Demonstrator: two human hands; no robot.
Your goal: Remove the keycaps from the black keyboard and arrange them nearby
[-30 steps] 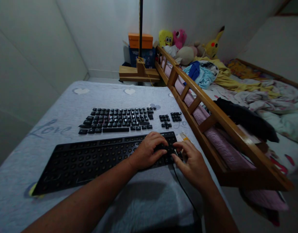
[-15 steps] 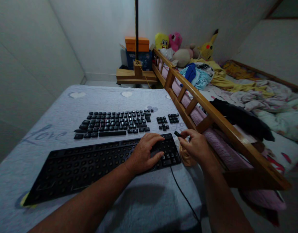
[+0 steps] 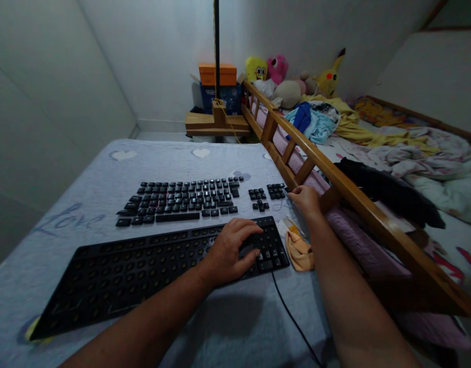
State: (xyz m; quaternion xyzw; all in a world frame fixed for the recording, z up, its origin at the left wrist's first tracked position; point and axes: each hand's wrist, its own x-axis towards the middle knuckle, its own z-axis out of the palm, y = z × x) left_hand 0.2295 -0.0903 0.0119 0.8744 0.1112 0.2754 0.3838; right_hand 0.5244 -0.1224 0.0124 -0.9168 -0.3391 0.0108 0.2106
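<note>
A black keyboard lies aslant on the cloth, most of its key positions bare of caps. My left hand rests on its right part, thumb and fingers spread, with a few caps still on the number pad below the fingers. Beyond the keyboard, loose black keycaps are laid out in rows like a keyboard layout. Smaller groups of arrow-block keycaps and number-pad keycaps lie to the right. At the right edge of the number-pad group, my right hand pinches a dark keycap, partly hidden by the fingertips.
An orange-tan cloth lies right of the keyboard. The keyboard's cable runs toward me. A wooden bed rail borders the right side; bedding and plush toys are behind it. A wooden stand and an orange box are at the back.
My right hand has moved forward from beside the keyboard to the loose number-pad keycaps, carrying the keycap and uncovering the orange-tan cloth. My left hand has stayed on the keyboard.
</note>
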